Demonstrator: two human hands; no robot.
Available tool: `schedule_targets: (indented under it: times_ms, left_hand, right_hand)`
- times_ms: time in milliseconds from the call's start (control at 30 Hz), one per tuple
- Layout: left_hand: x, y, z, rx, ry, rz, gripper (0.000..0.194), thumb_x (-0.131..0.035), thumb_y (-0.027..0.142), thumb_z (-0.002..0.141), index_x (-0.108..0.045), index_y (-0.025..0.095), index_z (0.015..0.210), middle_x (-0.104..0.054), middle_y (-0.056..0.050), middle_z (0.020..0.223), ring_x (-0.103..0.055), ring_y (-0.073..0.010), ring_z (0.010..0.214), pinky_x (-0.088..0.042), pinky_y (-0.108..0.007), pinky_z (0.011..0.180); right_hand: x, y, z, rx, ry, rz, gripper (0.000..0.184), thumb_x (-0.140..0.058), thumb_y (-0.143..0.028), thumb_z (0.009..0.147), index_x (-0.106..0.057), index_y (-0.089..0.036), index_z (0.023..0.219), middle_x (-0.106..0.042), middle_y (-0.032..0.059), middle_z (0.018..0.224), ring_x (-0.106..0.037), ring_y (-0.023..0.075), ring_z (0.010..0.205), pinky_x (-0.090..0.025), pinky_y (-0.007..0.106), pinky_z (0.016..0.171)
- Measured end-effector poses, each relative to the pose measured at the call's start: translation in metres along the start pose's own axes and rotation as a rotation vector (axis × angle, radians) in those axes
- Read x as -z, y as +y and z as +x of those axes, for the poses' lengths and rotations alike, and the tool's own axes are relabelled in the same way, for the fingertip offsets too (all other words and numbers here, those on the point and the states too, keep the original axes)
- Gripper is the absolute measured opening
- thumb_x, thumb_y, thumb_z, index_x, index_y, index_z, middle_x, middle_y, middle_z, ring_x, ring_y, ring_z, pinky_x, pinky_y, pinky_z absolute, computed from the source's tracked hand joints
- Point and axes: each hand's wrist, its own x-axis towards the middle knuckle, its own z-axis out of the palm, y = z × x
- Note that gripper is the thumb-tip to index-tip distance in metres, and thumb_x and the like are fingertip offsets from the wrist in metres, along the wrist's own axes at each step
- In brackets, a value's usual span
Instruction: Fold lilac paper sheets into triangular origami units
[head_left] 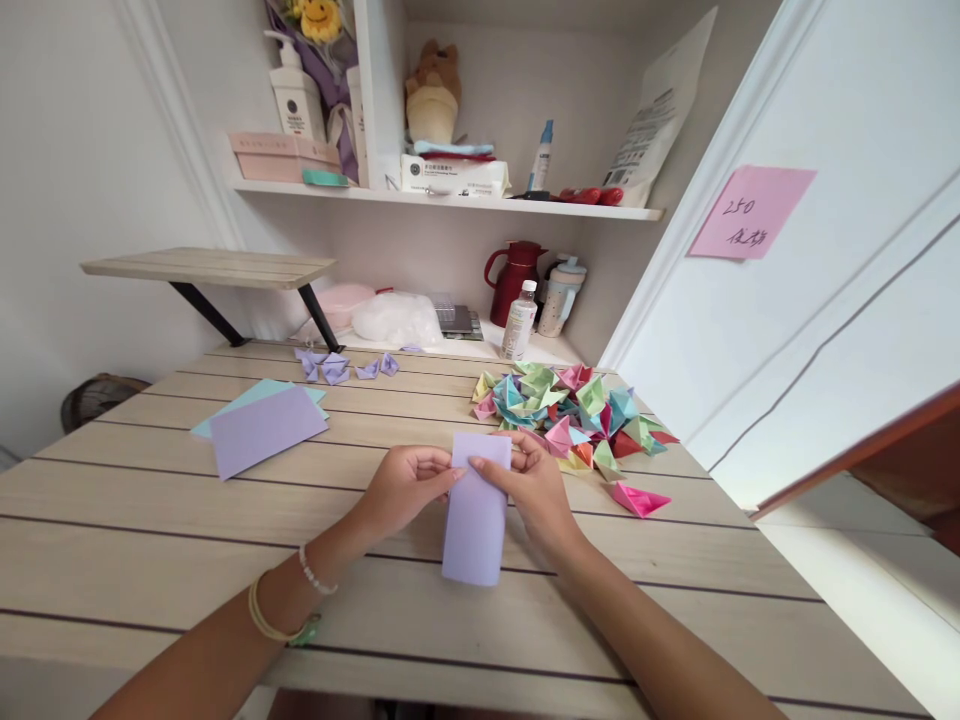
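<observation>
A lilac sheet of paper (475, 520), folded into a long rectangle, lies on the wooden table (150, 520) in front of me. My left hand (409, 487) pinches its upper left edge with curled fingers. My right hand (534, 485) grips the upper right edge the same way. Both thumbs press on the top part of the sheet.
A heap of folded paper pieces in many colours (577, 415) sits right of my hands, one pink piece (639, 498) apart. Flat lilac and teal sheets (262, 425) lie to the left. Small lilac folded pieces (337, 366) are further back. Bottles and a red jug (516, 275) stand behind.
</observation>
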Motion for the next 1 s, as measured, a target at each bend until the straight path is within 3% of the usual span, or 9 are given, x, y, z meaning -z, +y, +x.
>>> schedule_targets:
  times_ms: [1000]
  left_hand:
    - [-0.0003, 0.0009, -0.0006, 0.006, -0.034, -0.045, 0.019, -0.060, 0.031, 0.073, -0.066, 0.014, 0.080, -0.069, -0.005, 0.079, -0.063, -0.0167, 0.072, -0.051, -0.025, 0.062]
  right_hand:
    - [-0.0018, -0.0030, -0.0006, -0.026, 0.034, -0.017, 0.050, -0.077, -0.035, 0.052, -0.051, -0.018, 0.091, -0.069, 0.0052, 0.072, -0.064, 0.0205, 0.057, -0.052, 0.030, 0.050]
